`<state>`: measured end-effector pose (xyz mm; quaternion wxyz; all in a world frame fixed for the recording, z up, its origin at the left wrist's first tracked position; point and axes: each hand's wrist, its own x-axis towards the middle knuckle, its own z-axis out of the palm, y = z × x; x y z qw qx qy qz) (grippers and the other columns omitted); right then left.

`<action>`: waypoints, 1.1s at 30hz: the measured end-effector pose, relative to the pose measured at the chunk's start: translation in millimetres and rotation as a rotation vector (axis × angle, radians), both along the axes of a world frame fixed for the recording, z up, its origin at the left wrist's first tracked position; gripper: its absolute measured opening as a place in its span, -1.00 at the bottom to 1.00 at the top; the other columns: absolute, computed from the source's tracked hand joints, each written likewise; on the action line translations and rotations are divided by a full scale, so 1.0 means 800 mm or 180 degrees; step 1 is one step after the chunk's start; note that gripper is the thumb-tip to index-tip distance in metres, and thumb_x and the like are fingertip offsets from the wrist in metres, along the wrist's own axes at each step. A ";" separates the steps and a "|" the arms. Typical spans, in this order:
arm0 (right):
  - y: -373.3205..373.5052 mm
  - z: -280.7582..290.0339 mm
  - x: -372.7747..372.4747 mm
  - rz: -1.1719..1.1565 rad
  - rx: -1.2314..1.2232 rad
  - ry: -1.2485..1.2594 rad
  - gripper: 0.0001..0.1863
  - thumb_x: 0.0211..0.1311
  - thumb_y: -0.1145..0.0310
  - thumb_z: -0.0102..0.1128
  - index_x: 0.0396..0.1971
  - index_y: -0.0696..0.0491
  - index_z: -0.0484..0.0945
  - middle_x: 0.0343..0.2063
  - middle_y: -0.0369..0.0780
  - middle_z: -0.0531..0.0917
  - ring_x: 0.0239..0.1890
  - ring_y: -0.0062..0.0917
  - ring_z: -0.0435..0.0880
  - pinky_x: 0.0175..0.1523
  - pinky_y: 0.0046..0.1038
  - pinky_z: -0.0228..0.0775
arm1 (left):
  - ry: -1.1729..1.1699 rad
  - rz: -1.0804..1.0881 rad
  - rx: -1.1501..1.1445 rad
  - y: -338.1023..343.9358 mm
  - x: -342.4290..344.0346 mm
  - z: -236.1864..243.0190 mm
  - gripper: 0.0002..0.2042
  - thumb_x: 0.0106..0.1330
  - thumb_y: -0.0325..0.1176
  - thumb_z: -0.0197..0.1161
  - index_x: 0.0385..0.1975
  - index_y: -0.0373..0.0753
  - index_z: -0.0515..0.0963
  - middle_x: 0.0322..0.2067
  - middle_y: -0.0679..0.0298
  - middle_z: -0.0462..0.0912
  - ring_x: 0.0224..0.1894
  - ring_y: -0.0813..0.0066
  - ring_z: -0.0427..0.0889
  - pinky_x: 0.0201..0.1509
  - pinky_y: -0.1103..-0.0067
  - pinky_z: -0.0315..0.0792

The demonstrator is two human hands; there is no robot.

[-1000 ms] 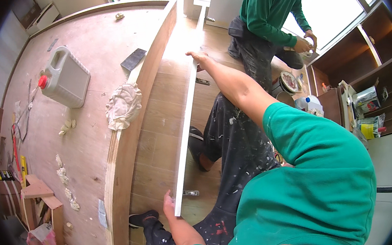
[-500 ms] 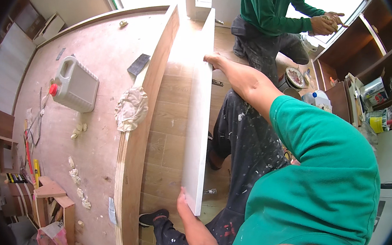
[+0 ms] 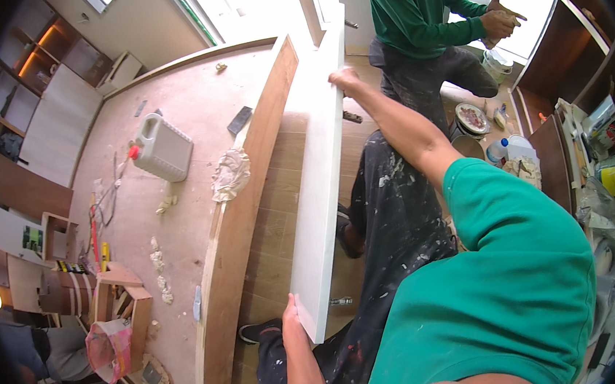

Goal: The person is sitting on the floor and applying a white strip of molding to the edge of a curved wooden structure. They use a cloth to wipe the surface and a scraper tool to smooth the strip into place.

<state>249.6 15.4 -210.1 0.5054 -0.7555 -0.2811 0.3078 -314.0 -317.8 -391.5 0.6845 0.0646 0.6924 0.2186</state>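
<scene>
A long white board [image 3: 318,184] stands tilted lengthwise before me, its broad face showing. My left hand [image 3: 292,312] grips its near end, thumb against the edge. Further along, my right hand [image 3: 345,79] is closed on the far portion, arm outstretched. Metal hinges [image 3: 351,116] stick out along the board's right side. Left of it is a wooden platform rim [image 3: 219,273] with a crumpled pale rag [image 3: 229,175] on it. My knee in dark, paint-spattered trousers lies right of the board.
On the platform are a jerrycan [image 3: 161,152], a dark block [image 3: 240,121], a pink bucket [image 3: 109,350] and tools. A co-worker [image 3: 417,21] in green kneels at upper right, hands together, by buckets [image 3: 471,118] and open shelving [image 3: 566,59]. Another person's legs [image 3: 58,353] show at lower left.
The board has turned to show more of its broad face and shifted rightward in view, both my hands with it. The view has moved. The co-worker's hands have risen and come together.
</scene>
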 end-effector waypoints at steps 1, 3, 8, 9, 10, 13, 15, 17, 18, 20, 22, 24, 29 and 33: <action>-0.008 0.022 0.007 -0.0054 0.0052 0.0073 -0.64 0.16 0.35 0.36 -0.17 0.34 0.69 -0.25 0.06 0.78 -0.28 -0.18 0.84 -0.20 -0.20 0.76 | 0.0004 0.0059 0.0074 -0.001 0.000 0.007 -0.29 0.52 0.27 0.07 0.43 -0.19 0.42 0.30 0.23 0.59 0.31 0.29 0.54 0.42 0.38 0.40; -0.022 0.066 0.013 -0.0060 0.0231 0.0237 -0.62 0.18 0.35 0.40 -0.14 0.36 0.68 -0.22 0.07 0.76 -0.27 -0.16 0.82 -0.16 -0.21 0.72 | -0.0152 0.0192 0.0320 -0.004 -0.001 0.027 -0.33 0.54 0.21 0.09 0.40 -0.22 0.43 0.29 0.18 0.59 0.29 0.21 0.56 0.41 0.32 0.42; -0.065 0.122 0.020 0.0240 0.0794 0.0266 -0.64 0.24 0.36 0.42 -0.14 0.37 0.69 -0.18 0.07 0.75 -0.19 -0.22 0.78 -0.07 -0.25 0.67 | -0.0649 0.0476 0.0916 -0.065 -0.014 0.064 -0.37 0.57 0.12 0.13 0.37 -0.30 0.42 0.27 0.10 0.60 0.24 0.09 0.60 0.35 0.22 0.49; -0.060 0.141 0.016 0.0224 0.0824 0.0227 -0.67 0.22 0.35 0.42 -0.20 0.35 0.69 -0.25 0.02 0.73 -0.25 -0.25 0.77 -0.18 -0.21 0.68 | -0.0646 0.0553 0.1026 -0.071 -0.012 0.061 -0.37 0.57 0.11 0.14 0.37 -0.31 0.43 0.26 0.10 0.61 0.22 0.09 0.61 0.34 0.23 0.50; -0.060 0.152 0.022 0.0196 0.0826 0.0176 -0.69 0.19 0.34 0.43 -0.25 0.33 0.69 -0.32 -0.02 0.71 -0.31 -0.28 0.76 -0.30 -0.17 0.69 | -0.0656 0.0623 0.1108 -0.082 -0.008 0.057 -0.37 0.57 0.11 0.14 0.36 -0.33 0.43 0.25 0.10 0.61 0.21 0.10 0.62 0.32 0.24 0.51; -0.085 0.197 0.031 0.0418 0.1202 0.0351 -0.61 0.25 0.32 0.43 -0.11 0.36 0.64 -0.24 0.02 0.72 -0.20 -0.24 0.75 -0.10 -0.20 0.64 | -0.0613 0.0688 0.1413 -0.087 0.011 0.063 -0.35 0.56 0.12 0.16 0.32 -0.40 0.45 0.21 0.11 0.64 0.15 0.13 0.65 0.27 0.28 0.54; -0.125 0.239 -0.024 0.0518 0.1141 0.0428 -0.56 0.30 0.29 0.41 -0.05 0.38 0.60 -0.18 0.02 0.72 -0.16 -0.22 0.76 -0.02 -0.21 0.65 | -0.0525 0.0825 0.1582 -0.110 0.004 0.089 -0.33 0.55 0.13 0.18 0.29 -0.45 0.47 0.18 0.10 0.65 0.11 0.16 0.67 0.23 0.32 0.56; -0.157 0.290 -0.017 0.0629 0.1343 0.0335 -0.58 0.27 0.26 0.42 -0.14 0.36 0.63 -0.25 -0.03 0.71 -0.26 -0.29 0.74 -0.17 -0.25 0.61 | -0.0689 0.0854 0.1762 -0.116 0.027 0.126 -0.32 0.53 0.13 0.20 0.25 -0.48 0.48 0.14 0.09 0.66 0.06 0.21 0.69 0.19 0.36 0.58; -0.165 0.307 -0.011 0.0675 0.1461 0.0299 -0.59 0.26 0.24 0.43 -0.19 0.36 0.64 -0.29 -0.06 0.70 -0.31 -0.33 0.73 -0.25 -0.26 0.59 | -0.0486 0.0882 0.1926 -0.114 0.032 0.141 -0.32 0.54 0.12 0.20 0.25 -0.50 0.47 0.12 0.07 0.66 0.05 0.22 0.69 0.18 0.36 0.58; -0.179 0.335 0.003 0.0855 0.1732 0.0370 -0.57 0.36 0.22 0.37 -0.10 0.36 0.62 -0.19 -0.06 0.71 -0.18 -0.33 0.74 -0.10 -0.32 0.59 | -0.0127 0.0915 0.2227 -0.108 0.043 0.162 -0.33 0.55 0.08 0.21 0.26 -0.53 0.45 0.09 0.04 0.67 0.04 0.24 0.69 0.16 0.37 0.58; -0.214 0.365 -0.038 0.1276 0.2281 0.0798 -0.59 0.43 0.23 0.33 -0.06 0.34 0.61 -0.14 -0.07 0.70 -0.10 -0.34 0.72 0.02 -0.33 0.58 | 0.0334 0.1368 0.2518 -0.111 0.020 0.187 -0.33 0.56 0.06 0.22 0.28 -0.55 0.42 0.10 -0.02 0.64 0.05 0.22 0.68 0.16 0.35 0.58; -0.213 0.379 -0.044 0.1807 0.2445 0.1429 -0.52 0.60 0.18 0.10 0.24 0.28 0.46 0.14 -0.04 0.63 0.16 -0.31 0.64 0.27 -0.32 0.48 | 0.0800 0.1763 0.3161 -0.098 -0.009 0.200 -0.31 0.56 0.04 0.22 0.31 -0.56 0.37 0.14 -0.09 0.60 0.08 0.17 0.65 0.19 0.31 0.56; -0.157 0.398 -0.107 0.2007 0.2327 0.3234 -0.24 0.55 -0.23 -0.04 0.46 0.07 0.29 0.32 -0.11 0.52 0.33 -0.27 0.52 0.39 -0.18 0.40 | 0.2526 0.3426 0.4311 -0.102 -0.009 0.287 -0.27 0.56 0.02 0.22 0.40 -0.54 0.24 0.28 -0.19 0.44 0.22 0.06 0.56 0.32 0.26 0.49; -0.102 0.401 -0.179 0.1530 0.2081 0.3339 -0.01 0.35 -0.57 -0.27 0.45 -0.05 0.35 0.31 -0.17 0.51 0.37 -0.28 0.48 0.40 -0.08 0.38 | 0.2895 0.4071 0.4289 -0.118 -0.032 0.298 -0.16 0.54 0.10 0.20 0.49 -0.50 0.09 0.39 -0.21 0.29 0.33 0.02 0.46 0.41 0.22 0.39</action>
